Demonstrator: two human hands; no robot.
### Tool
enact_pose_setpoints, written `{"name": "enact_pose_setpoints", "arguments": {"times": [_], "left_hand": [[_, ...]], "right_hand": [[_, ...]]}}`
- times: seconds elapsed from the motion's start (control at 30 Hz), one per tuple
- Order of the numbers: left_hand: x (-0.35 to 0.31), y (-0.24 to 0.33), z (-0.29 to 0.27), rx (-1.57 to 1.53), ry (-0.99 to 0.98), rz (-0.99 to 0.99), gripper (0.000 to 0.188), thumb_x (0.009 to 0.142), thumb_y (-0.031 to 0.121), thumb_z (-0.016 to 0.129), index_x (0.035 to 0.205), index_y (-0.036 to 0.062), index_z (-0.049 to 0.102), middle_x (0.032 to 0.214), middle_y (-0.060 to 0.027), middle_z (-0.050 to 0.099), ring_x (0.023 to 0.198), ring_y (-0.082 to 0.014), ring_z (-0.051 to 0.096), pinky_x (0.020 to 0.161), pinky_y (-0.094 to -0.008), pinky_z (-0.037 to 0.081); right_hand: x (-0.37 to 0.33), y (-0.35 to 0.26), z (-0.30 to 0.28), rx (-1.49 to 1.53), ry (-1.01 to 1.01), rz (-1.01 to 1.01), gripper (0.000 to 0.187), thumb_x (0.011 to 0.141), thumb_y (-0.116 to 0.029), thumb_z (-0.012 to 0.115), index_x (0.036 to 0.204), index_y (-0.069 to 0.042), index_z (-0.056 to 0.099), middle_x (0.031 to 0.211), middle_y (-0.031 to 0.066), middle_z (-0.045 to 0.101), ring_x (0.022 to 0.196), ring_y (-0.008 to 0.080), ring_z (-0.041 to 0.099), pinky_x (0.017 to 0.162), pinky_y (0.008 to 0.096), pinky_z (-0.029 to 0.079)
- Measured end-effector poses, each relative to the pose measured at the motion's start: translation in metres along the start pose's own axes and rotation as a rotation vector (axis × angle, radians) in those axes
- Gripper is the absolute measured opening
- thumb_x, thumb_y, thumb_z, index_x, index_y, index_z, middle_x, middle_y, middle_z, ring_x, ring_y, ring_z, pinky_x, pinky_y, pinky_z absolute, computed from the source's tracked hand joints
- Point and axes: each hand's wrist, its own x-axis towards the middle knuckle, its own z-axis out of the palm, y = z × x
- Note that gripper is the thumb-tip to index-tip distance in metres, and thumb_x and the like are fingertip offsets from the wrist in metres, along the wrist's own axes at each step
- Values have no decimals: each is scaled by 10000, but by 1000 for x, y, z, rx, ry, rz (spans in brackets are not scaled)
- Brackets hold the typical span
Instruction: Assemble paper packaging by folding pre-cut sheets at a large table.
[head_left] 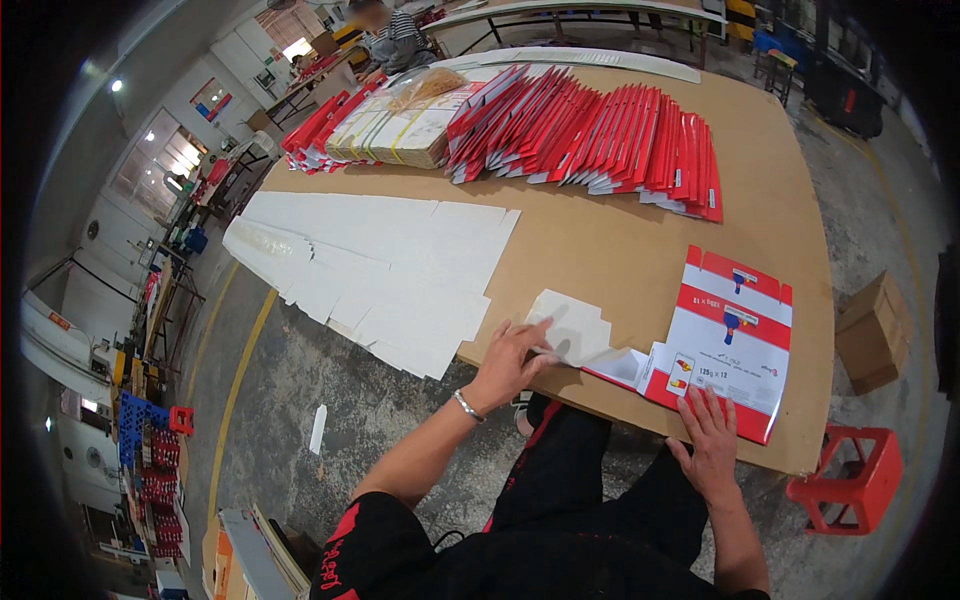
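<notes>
A flat red and white printed carton (735, 350) lies at the near right of the brown board tabletop. A narrow side panel runs left from it to a white piece of cardboard (568, 322). My left hand (515, 358), with a bracelet at the wrist, reaches to the left edge of that white piece. Its fingers are apart and touch the cardboard. On the printed carton's lower edge my right hand (708, 440) rests flat, fingers spread, holding nothing.
White unprinted cardboard sheets (400, 270) overlap on the left, jutting past the table edge. Across the back stands a long row of folded red cartons (600, 135), beside a strapped white stack (390, 130). A red stool (850, 480) and brown box (875, 330) stand right.
</notes>
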Motion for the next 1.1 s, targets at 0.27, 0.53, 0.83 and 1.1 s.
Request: {"name": "enact_pose_setpoints", "arguments": {"times": [0.27,0.53,0.83,1.1], "left_hand": [[41,13,66,-1025,529,-281,782,859,128,733,1448,4,234,1347,-148,440,1203,-246,498,1006,-358,423],[65,25,62,-1539,380,-347,397,929,193,665,1247,29,494,1104,-57,606,915,-132,624,727,-283,538],[75,29,78,-914,499,-437,260,962,214,609,927,-43,630,810,-61,656,757,-97,591,660,-286,486],[77,34,84,-784,649,-254,307,1013,182,516,800,-25,593,734,10,589,688,-61,498,595,-267,420]], "right_hand": [[3,3,0,34,-3,4,725,763,-303,734,1414,-129,467,1508,87,397,1426,301,302,1178,505,166],[3,3,3,51,-12,17,719,763,-314,729,1406,-120,473,1507,84,401,1426,297,302,1179,503,166],[3,3,5,77,3,38,749,704,-273,788,1379,-128,497,1485,72,428,1403,291,341,1167,520,201],[10,6,4,84,34,46,726,691,-268,788,1354,-130,525,1472,53,451,1405,280,349,1170,516,214]]}}
